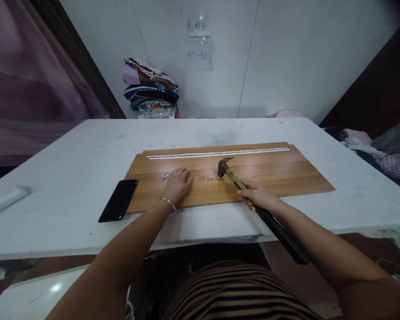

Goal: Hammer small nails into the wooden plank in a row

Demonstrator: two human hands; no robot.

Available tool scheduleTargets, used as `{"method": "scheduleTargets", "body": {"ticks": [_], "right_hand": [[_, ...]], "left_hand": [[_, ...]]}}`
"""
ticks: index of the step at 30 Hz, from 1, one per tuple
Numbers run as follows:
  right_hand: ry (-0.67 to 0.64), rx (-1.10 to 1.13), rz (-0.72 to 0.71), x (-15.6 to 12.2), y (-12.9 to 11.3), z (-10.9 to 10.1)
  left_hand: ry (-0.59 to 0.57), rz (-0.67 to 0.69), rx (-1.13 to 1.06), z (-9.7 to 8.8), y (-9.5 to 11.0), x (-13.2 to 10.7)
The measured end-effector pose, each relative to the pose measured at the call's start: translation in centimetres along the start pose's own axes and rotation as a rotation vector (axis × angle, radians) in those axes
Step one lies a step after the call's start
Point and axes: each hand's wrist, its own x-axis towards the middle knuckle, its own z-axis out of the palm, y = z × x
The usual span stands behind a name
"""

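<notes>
A claw hammer (231,175) is gripped partway along its handle by my right hand (258,195). Its rusty head sits over the wooden board (286,175), at the right end of a short row of nails (208,178); whether it touches the last nail I cannot tell. On the board left of that row lies my left hand (178,184), palm down with its fingers stretched forward. Several loose nails (165,176) lie just beside its left edge. Anything under the left palm is hidden.
A black phone (118,201) overlaps the board's left end. Two white marked strips (220,154) run along the board's far side. The board rests on a white table (86,146). Folded cloth (151,91) is stacked by the wall, and a white object (6,200) lies at far left.
</notes>
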Motion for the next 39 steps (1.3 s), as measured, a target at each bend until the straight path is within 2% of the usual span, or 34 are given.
{"method": "scheduleTargets", "body": {"ticks": [19,39], "right_hand": [[-0.006,-0.017,-0.04,0.12,-0.07,-0.34],[-0.004,-0.001,-0.009,0.22,0.16,0.11]], "left_hand": [[0.002,0.01,0.0,0.06,-0.21,0.03],[0.007,0.024,0.034,-0.19,-0.1,0.03]]}}
